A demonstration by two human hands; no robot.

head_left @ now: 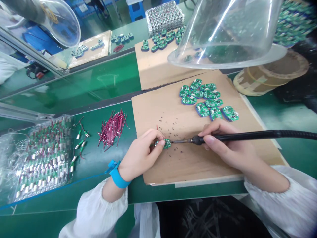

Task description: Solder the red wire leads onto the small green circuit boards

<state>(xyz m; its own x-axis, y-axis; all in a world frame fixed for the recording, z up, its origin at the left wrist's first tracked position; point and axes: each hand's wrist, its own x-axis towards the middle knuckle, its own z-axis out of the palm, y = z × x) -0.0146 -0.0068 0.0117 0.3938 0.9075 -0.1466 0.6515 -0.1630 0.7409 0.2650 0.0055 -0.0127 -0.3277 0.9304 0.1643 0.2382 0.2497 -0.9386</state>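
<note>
Left grip [143,150]: thumb and forefinger pinched on a small circuit board [167,143]; the remaining fingers are largely hidden.
Right grip [224,147]: closed pen-fashion around a soldering iron [237,136]; some fingers are out of sight behind it.
Circuit board: over the cardboard sheet [153,105], left of the iron's tip; fingertips cover its left part, so its long axis cannot be told.
Soldering iron: long axis nearly level across the view, tip pointing left at the board's right edge; contact is too small to tell.
Cord [299,134]: cut off at the right edge.
Red wire end [157,127]: upright beyond the left fingers, lower part hidden.
Clear hood [223,36]: cut off above.
</note>
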